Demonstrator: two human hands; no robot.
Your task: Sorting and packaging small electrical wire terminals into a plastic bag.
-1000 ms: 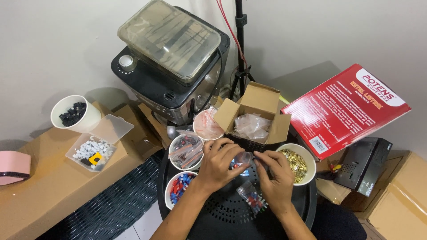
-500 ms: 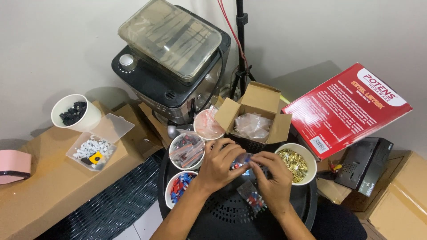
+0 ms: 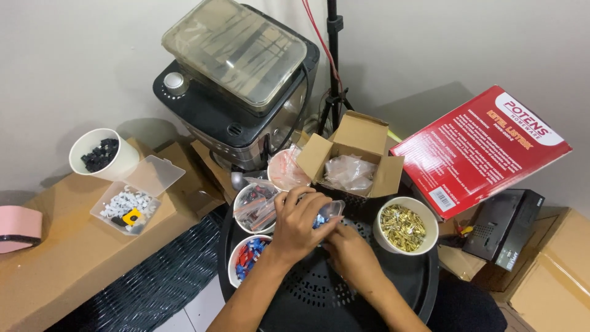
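My left hand (image 3: 301,224) and my right hand (image 3: 351,252) meet over a round black perforated tray (image 3: 405,289). Together they pinch a small clear plastic bag (image 3: 329,212) with blue and red pieces inside; the left fingers cover most of it. Just left of my left hand stand a white cup of clear bagged parts (image 3: 255,206) and, below it, a white cup of red and blue connectors (image 3: 246,258). A white cup of brass terminals (image 3: 402,226) sits right of my hands.
An open cardboard box with plastic bags (image 3: 353,163) stands behind the hands, beside a black appliance with a clear lid (image 3: 236,80). A red box (image 3: 479,150) leans at right. A cup of black pieces (image 3: 101,154) and a clear tray of white clips (image 3: 126,206) sit at left.
My right hand has slid down and left, under my left hand. The small bag now sits higher between the fingertips. The cups and boxes have not moved.
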